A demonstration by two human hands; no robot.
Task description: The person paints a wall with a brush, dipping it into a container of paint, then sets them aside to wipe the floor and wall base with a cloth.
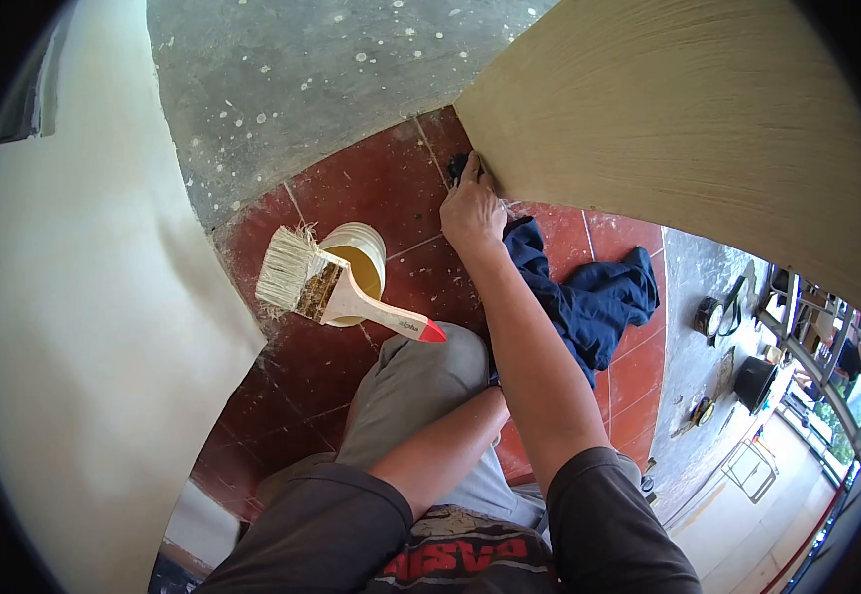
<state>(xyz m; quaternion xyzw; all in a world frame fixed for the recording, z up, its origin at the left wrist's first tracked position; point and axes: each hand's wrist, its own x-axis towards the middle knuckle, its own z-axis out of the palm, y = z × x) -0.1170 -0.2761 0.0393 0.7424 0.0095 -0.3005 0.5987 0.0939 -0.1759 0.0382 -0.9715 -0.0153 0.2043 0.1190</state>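
My right hand point(473, 205) reaches to the bottom edge of a tan panel point(668, 109), its fingers closed around a small dark thing point(459, 165) too unclear to name. My left forearm passes beneath the right one, and the left hand is hidden behind it. Across the rim of a white bucket point(372, 241) rests a wide brush point(349, 297) with pale bristles and a red-tipped handle. Yellowish liquid shows inside the bucket. A crumpled dark blue cloth point(589, 302) lies on the red tiles, right of my right forearm.
A pale wall point(84, 327) rises at the left. Grey floor point(321, 59) with white spots lies beyond the red tiles point(351, 188). At the right are a black bucket point(754, 383), a round container point(709, 317), a tape roll point(704, 411) and metal frames.
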